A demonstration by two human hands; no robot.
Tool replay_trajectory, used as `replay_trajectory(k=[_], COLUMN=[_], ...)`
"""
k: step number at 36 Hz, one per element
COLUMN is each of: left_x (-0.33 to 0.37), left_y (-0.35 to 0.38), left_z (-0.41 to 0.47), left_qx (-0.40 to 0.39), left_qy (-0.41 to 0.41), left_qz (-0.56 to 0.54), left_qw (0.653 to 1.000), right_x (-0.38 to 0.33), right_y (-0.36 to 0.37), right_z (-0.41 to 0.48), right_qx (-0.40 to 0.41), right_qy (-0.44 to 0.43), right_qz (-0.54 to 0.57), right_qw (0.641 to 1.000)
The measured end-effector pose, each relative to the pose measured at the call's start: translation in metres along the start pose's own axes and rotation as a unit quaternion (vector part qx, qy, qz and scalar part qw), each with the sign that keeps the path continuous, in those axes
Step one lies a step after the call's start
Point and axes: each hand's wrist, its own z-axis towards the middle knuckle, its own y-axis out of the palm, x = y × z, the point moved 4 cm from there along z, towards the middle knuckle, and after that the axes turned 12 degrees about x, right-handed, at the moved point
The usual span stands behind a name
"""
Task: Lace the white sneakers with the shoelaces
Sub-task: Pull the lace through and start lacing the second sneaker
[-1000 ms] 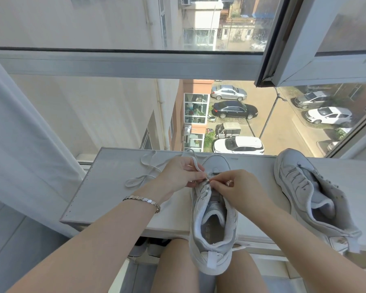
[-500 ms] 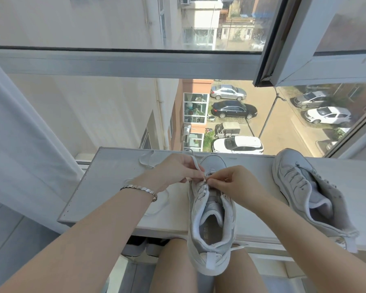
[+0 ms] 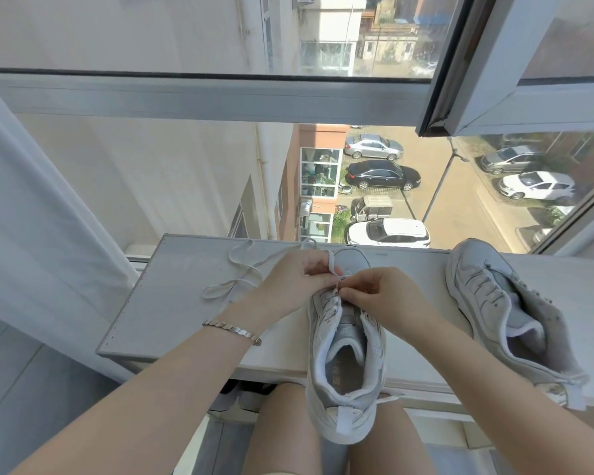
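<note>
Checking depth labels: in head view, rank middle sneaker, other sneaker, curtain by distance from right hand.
1. middle sneaker, centre, directly under the right hand.
2. other sneaker, lying off to the right.
3. curtain, far left.

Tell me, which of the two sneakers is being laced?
The middle sneaker: the left hand and right hand pinch its shoelace. The right-side sneaker lies untouched.

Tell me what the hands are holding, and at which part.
The left hand pinches a shoelace strand just above the sneaker's front eyelets; the right hand pinches it at the eyelets.
</note>
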Motion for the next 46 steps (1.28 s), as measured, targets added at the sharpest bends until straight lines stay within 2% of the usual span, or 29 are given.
replay_trajectory(k=[4,8,17,24,35,41,46], left_x=[0.003,0.003,-0.006,-0.010,-0.013,-0.003,-0.003], left_y=[0.004,0.001,-0.004,-0.007,-0.009,-0.005,-0.003], left_z=[0.000,0.002,0.003,0.009,0.004,0.003,0.007], left_qx=[-0.012,-0.022,-0.008,-0.025,-0.068,-0.088,-0.114], left_qy=[0.010,-0.004,-0.127,-0.149,-0.026,0.086,0.114], left_qz=[0.046,0.044,-0.030,-0.012,0.080,0.157,0.188], left_qw=[0.999,0.999,0.991,0.988,0.994,0.980,0.969], right_x=[0.001,0.001,0.000,0.001,0.003,0.002,0.003], right_y=[0.000,0.000,0.000,0.002,0.001,0.001,0.001], right_z=[0.000,0.001,0.000,0.000,0.002,0.000,-0.001], right_qx=[0.003,0.001,0.001,-0.006,-0.005,-0.003,-0.006], right_qy=[0.005,0.006,0.006,0.011,0.018,0.022,0.032], right_qz=[0.001,0.004,-0.001,0.006,0.011,0.017,0.025], right_qw=[1.000,1.000,1.000,1.000,1.000,1.000,0.999])
